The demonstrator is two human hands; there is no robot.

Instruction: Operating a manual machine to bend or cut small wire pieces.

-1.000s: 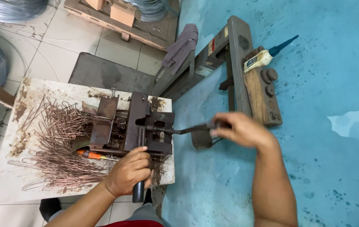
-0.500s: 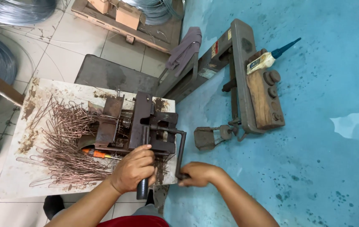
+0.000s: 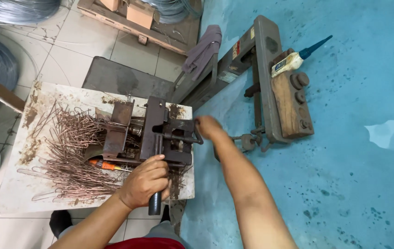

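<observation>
Gripping a dark upright lever (image 3: 155,203) near the front edge of the board, the left hand (image 3: 147,180) has its fingers wrapped tight round the shaft, so only the lower end of the lever shows below the fist. The lever rises into a rusty metal bending jig (image 3: 147,134) that sits on a stained white board (image 3: 45,193), near its right end. The right hand (image 3: 208,127) is at the jig's right side, fingers closed on a dark crank handle (image 3: 188,138); the hand covers the handle's outer end, so how it finishes cannot be made out. The right forearm crosses the lower middle of the view and hides part of the floor behind it.

Left of the jig lies a tangled heap of bent wire pieces (image 3: 68,157), with an orange-handled tool (image 3: 107,164) half buried at its edge. Beyond the board stands a grey steel frame (image 3: 264,69) carrying a wooden block (image 3: 289,106), with a small bottle with a blue nozzle (image 3: 298,55) resting on top and a grey cloth (image 3: 201,50) draped over one arm. The floor is pale tile on the left and worn blue paint (image 3: 358,184) on the right. Coils of wire (image 3: 12,7) are cut off by the top edge.
</observation>
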